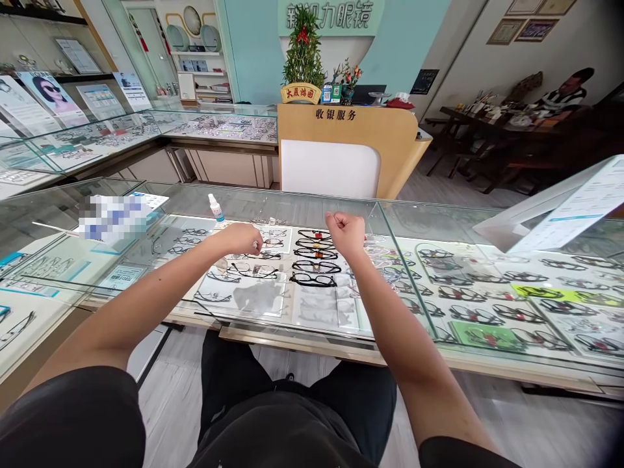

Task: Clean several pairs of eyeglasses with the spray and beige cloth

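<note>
My left hand (240, 238) is curled into a loose fist over the glass counter, with no object showing in it. My right hand (347, 234) is also a closed fist, knuckles up, with nothing visible in it. Between the hands a column of dark-framed eyeglasses (316, 267) lies under the glass. Below my left hand are more eyeglasses (253, 271) beside a white tray (273, 302). A small white spray bottle (215, 207) stands beyond my left forearm. Whether either fist touches the glass I cannot tell.
On the left of the counter lies a partly blurred paper box (117, 214). A folded white sign (556, 208) stands at the right. More eyeglasses (480, 315) fill the right case. Behind are a wooden cashier desk (400, 130) and a person (565, 94) at a table.
</note>
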Tool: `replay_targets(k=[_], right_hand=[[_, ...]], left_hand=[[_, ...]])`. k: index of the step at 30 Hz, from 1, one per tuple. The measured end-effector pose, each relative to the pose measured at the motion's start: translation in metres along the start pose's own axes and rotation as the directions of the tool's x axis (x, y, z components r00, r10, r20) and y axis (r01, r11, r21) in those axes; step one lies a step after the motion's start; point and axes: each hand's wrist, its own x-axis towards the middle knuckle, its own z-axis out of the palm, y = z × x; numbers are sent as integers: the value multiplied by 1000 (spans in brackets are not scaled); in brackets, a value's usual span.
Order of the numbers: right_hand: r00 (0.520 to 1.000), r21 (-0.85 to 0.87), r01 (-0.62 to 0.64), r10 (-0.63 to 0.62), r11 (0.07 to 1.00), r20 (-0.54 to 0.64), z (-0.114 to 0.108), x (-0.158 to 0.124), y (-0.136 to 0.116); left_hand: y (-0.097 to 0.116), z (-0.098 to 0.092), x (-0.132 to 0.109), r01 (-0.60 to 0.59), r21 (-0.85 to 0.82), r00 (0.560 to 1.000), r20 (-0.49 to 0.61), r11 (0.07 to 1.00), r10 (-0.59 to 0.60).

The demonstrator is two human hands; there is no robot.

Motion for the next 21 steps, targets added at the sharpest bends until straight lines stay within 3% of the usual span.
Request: replay_targets(k=[8, 14, 21], right_hand=[[1000, 16, 7, -7, 1000, 7, -2, 0, -4], [1000, 19, 1, -1, 1000, 1, -2, 0, -6], [1000, 22, -1, 1, 1000, 3, -3, 0, -6]], left_hand=[[-3, -8, 3, 22, -17, 999, 24, 1000, -22], [-6, -21, 14, 74, 15, 997, -29, 997, -74], [3, -18, 28, 97, 54, 995, -15, 994, -96]])
